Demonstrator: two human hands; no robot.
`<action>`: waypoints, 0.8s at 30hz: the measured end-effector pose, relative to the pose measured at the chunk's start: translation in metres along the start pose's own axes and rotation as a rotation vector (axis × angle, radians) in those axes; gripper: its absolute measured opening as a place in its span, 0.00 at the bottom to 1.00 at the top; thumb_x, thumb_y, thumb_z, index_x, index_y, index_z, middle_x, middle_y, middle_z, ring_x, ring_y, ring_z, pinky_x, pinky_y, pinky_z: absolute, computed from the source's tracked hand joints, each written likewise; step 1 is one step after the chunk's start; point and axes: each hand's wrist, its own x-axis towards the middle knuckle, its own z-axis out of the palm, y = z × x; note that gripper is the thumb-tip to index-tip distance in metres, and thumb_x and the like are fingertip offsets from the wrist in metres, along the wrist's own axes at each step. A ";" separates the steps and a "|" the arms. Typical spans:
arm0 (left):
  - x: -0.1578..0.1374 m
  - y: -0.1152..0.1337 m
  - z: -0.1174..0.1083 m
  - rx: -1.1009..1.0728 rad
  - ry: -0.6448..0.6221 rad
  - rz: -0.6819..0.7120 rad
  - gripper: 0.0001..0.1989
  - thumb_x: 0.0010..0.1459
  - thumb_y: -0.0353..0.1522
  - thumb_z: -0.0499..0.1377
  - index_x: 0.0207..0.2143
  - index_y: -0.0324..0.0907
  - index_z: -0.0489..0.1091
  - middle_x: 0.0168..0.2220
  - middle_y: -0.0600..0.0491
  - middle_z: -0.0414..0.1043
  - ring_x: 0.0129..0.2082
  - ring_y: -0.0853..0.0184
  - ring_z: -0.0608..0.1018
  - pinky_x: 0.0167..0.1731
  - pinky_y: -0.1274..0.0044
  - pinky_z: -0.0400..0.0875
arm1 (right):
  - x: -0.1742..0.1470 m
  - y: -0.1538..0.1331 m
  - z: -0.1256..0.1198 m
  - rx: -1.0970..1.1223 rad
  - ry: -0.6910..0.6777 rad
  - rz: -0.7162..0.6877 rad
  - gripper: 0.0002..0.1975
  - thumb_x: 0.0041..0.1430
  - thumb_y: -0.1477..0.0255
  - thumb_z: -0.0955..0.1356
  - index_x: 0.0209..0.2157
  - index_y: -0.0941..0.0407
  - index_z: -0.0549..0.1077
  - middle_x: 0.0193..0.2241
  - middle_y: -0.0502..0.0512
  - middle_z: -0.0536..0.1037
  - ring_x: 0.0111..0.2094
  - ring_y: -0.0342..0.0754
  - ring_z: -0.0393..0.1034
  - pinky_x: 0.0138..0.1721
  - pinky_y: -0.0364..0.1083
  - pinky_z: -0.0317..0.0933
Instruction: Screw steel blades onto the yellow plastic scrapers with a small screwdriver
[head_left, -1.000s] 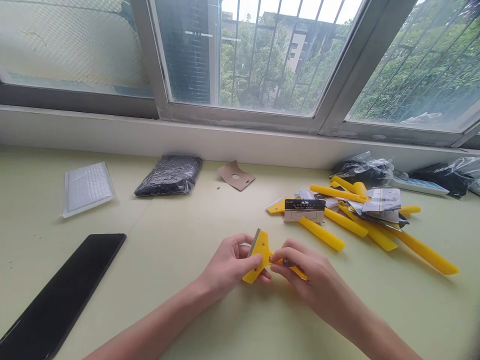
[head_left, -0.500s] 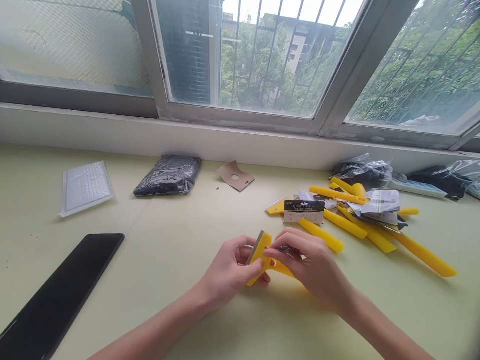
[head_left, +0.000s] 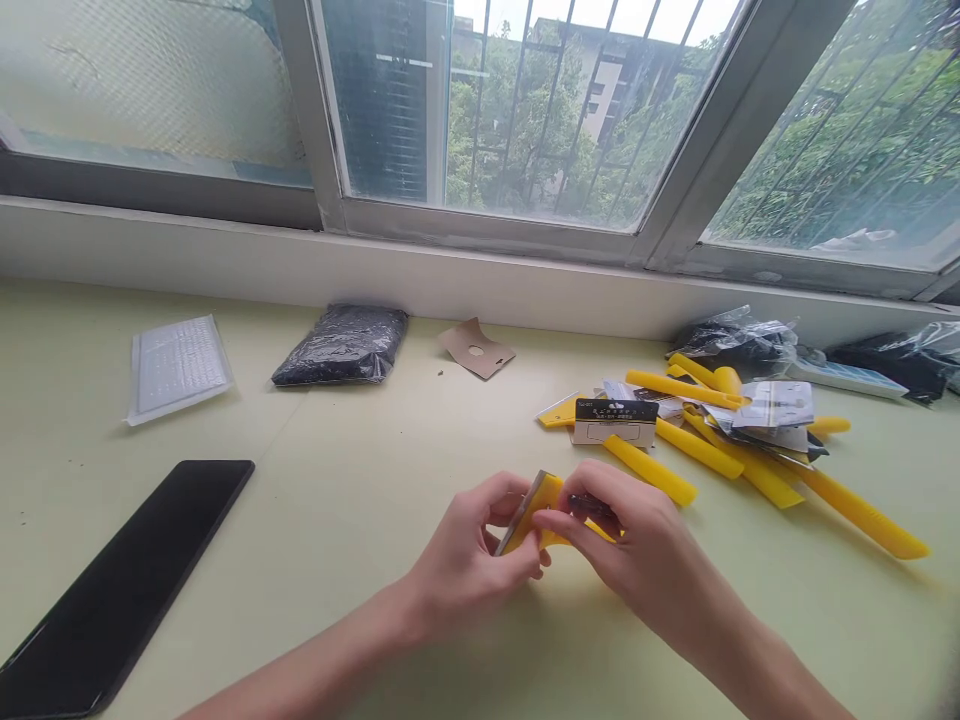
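A yellow scraper (head_left: pixel 551 492) with a grey metal edge is tilted up above the table, its head in my left hand (head_left: pixel 476 545). The left thumb lies in front of the head and the other fingers curl behind it. My right hand (head_left: pixel 630 530) is closed beside it, thumb and fingertips pinched against the scraper's yellow face. A dark, shiny thing (head_left: pixel 589 508) is tucked under the right fingers; its kind is unclear. Most of the scraper's handle is hidden by the right hand.
Yellow scrapers and handles (head_left: pixel 701 447) lie piled at right with a printed card (head_left: pixel 615 422). Behind are dark bagged items (head_left: pixel 739 345). A black slab (head_left: pixel 135 585), a clear-wrapped white pack (head_left: pixel 180 368), a black parcel (head_left: pixel 345 345) and brown cardboard (head_left: pixel 480 350) lie elsewhere.
The scraper's head has turned more edge-on, and my right thumb has come across its face. Both hands appear slightly farther right in view. The pile has not been disturbed.
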 end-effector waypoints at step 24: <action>-0.003 -0.002 0.002 0.060 -0.042 0.027 0.15 0.62 0.30 0.59 0.51 0.43 0.72 0.40 0.49 0.78 0.38 0.65 0.80 0.27 0.80 0.72 | -0.021 0.003 0.013 0.135 0.124 -0.068 0.03 0.66 0.74 0.68 0.36 0.53 0.69 0.27 0.47 0.72 0.23 0.40 0.62 0.24 0.41 0.59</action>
